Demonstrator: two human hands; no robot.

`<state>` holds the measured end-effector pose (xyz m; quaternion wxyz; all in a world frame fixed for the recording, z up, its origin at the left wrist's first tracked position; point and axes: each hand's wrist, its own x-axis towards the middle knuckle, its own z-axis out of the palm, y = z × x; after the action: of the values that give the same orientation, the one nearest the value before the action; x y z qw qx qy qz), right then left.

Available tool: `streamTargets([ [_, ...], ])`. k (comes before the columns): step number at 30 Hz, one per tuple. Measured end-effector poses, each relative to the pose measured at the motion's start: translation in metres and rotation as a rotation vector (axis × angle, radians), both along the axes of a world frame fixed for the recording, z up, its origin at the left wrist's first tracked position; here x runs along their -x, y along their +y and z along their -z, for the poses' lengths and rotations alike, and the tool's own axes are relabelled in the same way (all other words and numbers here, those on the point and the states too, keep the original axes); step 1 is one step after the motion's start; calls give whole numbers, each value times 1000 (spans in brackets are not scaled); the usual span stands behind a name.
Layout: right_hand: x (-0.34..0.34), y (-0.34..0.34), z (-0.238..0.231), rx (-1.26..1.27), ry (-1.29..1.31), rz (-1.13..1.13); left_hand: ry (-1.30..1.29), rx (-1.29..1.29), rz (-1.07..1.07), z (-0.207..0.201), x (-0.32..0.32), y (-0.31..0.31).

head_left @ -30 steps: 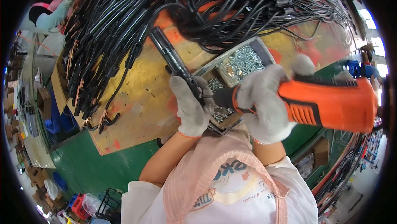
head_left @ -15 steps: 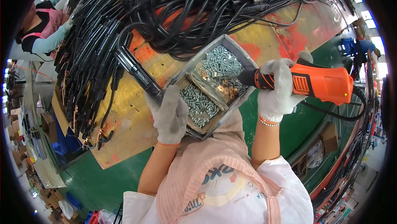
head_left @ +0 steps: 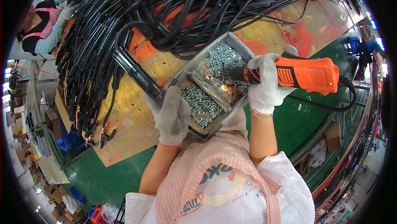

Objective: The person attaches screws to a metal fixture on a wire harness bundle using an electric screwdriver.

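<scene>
My gloved left hand (head_left: 170,116) is closed around the lower end of a black tubular cable handle (head_left: 138,72), which slants up and left to a black cable. Beside that hand sits a grey divided box (head_left: 241,44) with short silvery screws (head_left: 223,56) in both compartments and small copper-coloured pieces (head_left: 233,90) in the far one. In my gloved right hand (head_left: 266,79) is an orange and black power screwdriver (head_left: 312,74), gripped near its black nose. The nose points left over the box's far compartment. Its tip is hard to make out against the contents.
Bundles of black cables (head_left: 182,21) and rows of black handles (head_left: 93,54) cover the far and left parts of the yellow, red-stained table (head_left: 124,139). A power cord (head_left: 351,96) trails from the screwdriver. Another person (head_left: 43,29) works at the far left.
My right hand has moved left with the power screwdriver, bringing its nose further over the box. My left hand and the cable handle have barely shifted.
</scene>
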<state>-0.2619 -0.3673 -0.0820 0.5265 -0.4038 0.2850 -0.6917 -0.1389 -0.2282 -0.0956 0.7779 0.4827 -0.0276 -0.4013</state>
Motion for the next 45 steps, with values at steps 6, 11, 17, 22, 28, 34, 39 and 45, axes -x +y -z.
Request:
streamTargets([
  [6,4,1,-10,29,109,52,-30,-4,-18,1,1,-1],
  [11,16,-3,-37,16,-107,54,-69,-37,-20,-2,3,-2],
  [17,32,-16,-35,30,-185,62,-15,-137,14,-4,1,-3],
  [22,24,-18,-28,-46,-16,273,-21,-178,12,-8,2,-4],
  [28,28,-21,-32,-49,-122,212,11,-161,-15,-8,0,-3],
  [34,25,-15,-44,-99,-300,29,-5,-180,-1,-9,-2,-2],
  [39,-12,2,-59,-74,-544,-318,29,-97,6,-7,-3,4],
  [45,-55,21,-57,-58,-532,-510,122,41,55,5,-9,11],
])
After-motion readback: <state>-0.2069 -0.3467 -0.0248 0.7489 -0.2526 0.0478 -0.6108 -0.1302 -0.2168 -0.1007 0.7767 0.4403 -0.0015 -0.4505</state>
